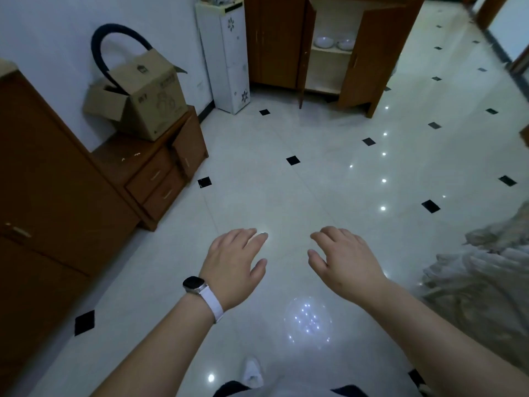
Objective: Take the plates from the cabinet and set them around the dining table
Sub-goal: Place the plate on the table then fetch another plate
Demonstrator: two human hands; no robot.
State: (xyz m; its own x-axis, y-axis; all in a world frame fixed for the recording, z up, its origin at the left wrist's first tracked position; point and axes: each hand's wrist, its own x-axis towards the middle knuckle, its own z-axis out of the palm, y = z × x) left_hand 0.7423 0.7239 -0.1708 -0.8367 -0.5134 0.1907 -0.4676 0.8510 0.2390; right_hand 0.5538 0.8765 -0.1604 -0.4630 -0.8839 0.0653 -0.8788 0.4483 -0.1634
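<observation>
Two bare hands reach forward over a pale tiled floor (286, 196), both spread wide and holding nothing: the left hand (234, 266), with a watch (194, 285) on its wrist, and the right hand (343, 260) beside it. Far ahead of the hands, well apart from them, a wooden cabinet (369, 53) stands with doors open; white dishes (333, 43), seemingly the plates or bowls, sit on its upper shelf. The lower shelf looks bare. No dining table is clearly visible, so the task appears barely begun or between trips
</observation>
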